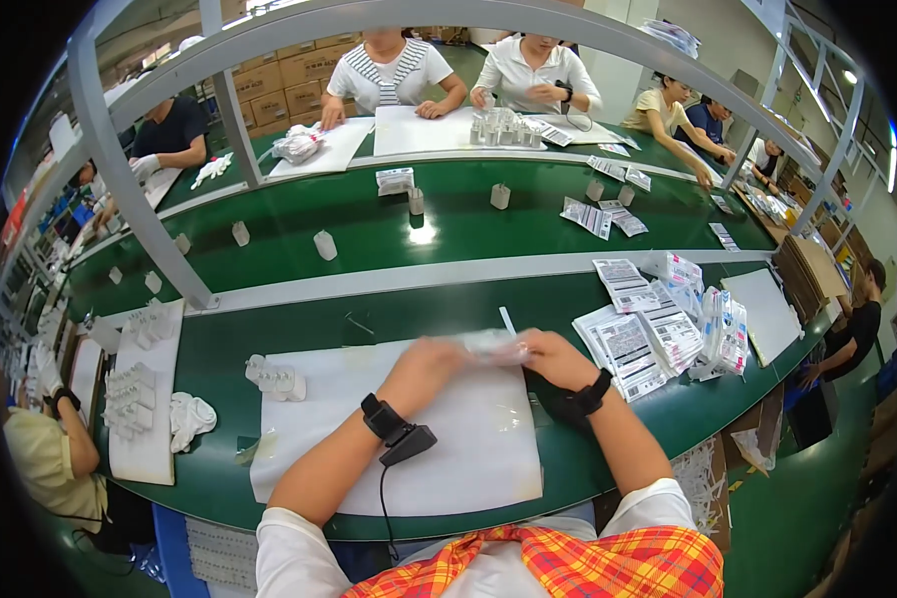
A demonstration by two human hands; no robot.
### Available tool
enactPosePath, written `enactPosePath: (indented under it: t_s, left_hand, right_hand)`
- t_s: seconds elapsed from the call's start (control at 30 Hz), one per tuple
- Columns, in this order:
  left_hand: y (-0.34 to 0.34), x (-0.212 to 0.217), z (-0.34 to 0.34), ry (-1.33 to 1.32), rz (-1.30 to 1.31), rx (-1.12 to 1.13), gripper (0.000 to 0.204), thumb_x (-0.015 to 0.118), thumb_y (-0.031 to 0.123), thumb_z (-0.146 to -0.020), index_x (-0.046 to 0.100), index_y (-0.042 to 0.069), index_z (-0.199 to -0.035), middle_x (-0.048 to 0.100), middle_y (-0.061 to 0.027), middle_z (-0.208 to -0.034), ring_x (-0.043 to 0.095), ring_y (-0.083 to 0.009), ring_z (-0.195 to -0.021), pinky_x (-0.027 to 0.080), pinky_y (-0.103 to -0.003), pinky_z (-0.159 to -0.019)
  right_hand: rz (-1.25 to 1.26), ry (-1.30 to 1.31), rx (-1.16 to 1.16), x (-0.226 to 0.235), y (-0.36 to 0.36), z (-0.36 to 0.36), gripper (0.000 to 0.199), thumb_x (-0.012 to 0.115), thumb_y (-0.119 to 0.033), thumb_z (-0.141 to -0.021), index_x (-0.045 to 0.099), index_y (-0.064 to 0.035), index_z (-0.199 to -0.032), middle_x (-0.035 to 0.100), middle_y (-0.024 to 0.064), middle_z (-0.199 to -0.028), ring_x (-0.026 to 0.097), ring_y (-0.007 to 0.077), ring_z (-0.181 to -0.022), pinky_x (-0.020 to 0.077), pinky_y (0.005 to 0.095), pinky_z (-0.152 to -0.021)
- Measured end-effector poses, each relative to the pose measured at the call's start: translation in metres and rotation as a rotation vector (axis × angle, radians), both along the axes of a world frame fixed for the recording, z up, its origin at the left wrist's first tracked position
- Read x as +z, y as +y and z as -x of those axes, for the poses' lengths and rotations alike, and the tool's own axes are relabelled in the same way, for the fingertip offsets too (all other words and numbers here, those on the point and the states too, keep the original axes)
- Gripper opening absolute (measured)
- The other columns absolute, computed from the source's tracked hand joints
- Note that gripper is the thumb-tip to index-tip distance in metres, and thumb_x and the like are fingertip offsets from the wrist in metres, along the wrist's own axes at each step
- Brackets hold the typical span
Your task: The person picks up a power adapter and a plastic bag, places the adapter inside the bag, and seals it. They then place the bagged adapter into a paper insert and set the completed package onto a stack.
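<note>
Above the far edge of a white sheet [399, 448], my left hand [433, 367] and my right hand [558, 361] are closed on opposite ends of a small whitish plastic pouch [493, 347]. Motion blurs the pouch, and its contents cannot be made out. Several small translucent white bottles [277, 381] stand on the sheet's left side, away from my left hand. A thin white strip [507, 320] lies just beyond the pouch. To the right of my right hand are piles of flat printed packets [628, 344].
Beyond a grey rail, a green conveyor [279, 214] carries scattered bottles and packets. Several people work along its far side. At left, a board [142, 463] holds more bottles beside a crumpled white glove [190, 421], near another worker. Grey frame posts [140, 149] rise in front of me.
</note>
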State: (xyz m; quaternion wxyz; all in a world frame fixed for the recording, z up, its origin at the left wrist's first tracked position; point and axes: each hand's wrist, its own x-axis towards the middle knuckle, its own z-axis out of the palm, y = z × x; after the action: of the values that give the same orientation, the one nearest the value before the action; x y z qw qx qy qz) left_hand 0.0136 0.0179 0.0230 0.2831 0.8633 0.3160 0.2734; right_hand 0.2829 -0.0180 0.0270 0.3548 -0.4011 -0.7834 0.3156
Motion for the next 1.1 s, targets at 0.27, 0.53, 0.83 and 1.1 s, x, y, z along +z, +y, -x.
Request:
enactPosePath:
  t_s: [0.27, 0.53, 0.83, 1.1]
  left_hand:
    - [-0.044, 0.008, -0.008, 0.317, -0.208, -0.117, 0.032, 0.059, 0.008, -0.083, 0.063, 0.009, -0.115, 0.061, -0.0073, -0.097, 0.057, -0.0295, -0.088, 0.049, -0.039, -0.079]
    - [-0.046, 0.006, -0.009, 0.297, -0.277, -0.095, 0.042, 0.061, 0.012, -0.083, 0.058, 0.01, -0.124, 0.057, -0.0069, -0.109, 0.057, -0.0298, -0.092, 0.05, -0.038, -0.076]
    - [-0.043, 0.003, -0.002, 0.239, -0.129, -0.15, 0.05, 0.064, 0.009, -0.082, 0.054, 0.011, -0.131, 0.055, -0.0089, -0.116, 0.052, -0.0312, -0.097, 0.045, -0.041, -0.086]
    - [-0.044, -0.001, -0.003, 0.228, -0.202, -0.111, 0.049, 0.066, 0.011, -0.081, 0.057, 0.013, -0.129, 0.056, -0.0072, -0.113, 0.055, -0.0307, -0.095, 0.048, -0.039, -0.085]
  right_hand:
    - [-0.066, -0.627, 0.03, 0.04, -0.081, 0.055, 0.023, 0.064, -0.007, -0.079, 0.071, -0.0066, -0.101, 0.068, 0.0106, -0.099, 0.063, 0.0279, -0.097, 0.0488, 0.038, -0.085]
    - [-0.105, -0.482, -0.124, 0.021, -0.073, 0.07, 0.018, 0.07, -0.013, -0.079, 0.07, -0.0043, -0.095, 0.066, 0.0108, -0.091, 0.062, 0.031, -0.088, 0.0488, 0.0411, -0.08]
    - [0.064, -0.354, -0.08, 0.01, -0.071, 0.069, 0.012, 0.07, -0.009, -0.079, 0.068, -0.0037, -0.089, 0.064, 0.0107, -0.088, 0.061, 0.0305, -0.086, 0.0488, 0.0396, -0.079]
    - [-0.137, -0.396, -0.22, 0.013, -0.084, 0.08, 0.009, 0.069, -0.007, -0.078, 0.066, -0.0032, -0.086, 0.06, 0.011, -0.085, 0.059, 0.0306, -0.085, 0.0487, 0.0406, -0.078]
